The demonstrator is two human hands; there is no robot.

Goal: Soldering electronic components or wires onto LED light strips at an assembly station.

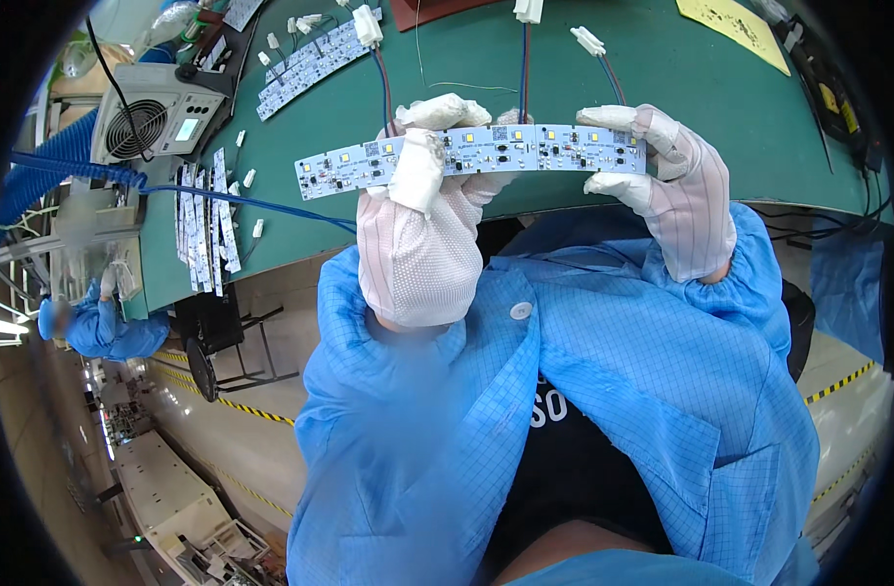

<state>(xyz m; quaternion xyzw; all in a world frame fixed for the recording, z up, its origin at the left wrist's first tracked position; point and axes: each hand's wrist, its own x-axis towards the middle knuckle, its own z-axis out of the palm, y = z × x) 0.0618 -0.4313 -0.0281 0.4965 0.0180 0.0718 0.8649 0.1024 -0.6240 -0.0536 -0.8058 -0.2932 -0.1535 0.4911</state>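
A long white LED circuit board strip [481, 149] is held level above the front of the green table. Several red and blue wire pairs rise from its far edge, each ending in a white connector [588, 41]. My left hand [422, 205], in a white striped glove, grips the strip left of its middle, thumb across the face and fingers behind. My right hand [676, 181], gloved the same way, pinches the strip's right end between thumb and fingers. Part of the strip's face is hidden under the left thumb.
More LED strips [315, 66] lie at the far left, with another stack [206, 225] nearer the left edge. A fan-fronted grey unit [159, 112] and blue hose [51, 161] stand beyond. A yellow sheet [735, 31] lies far right. A co-worker [105, 327] sits at left.
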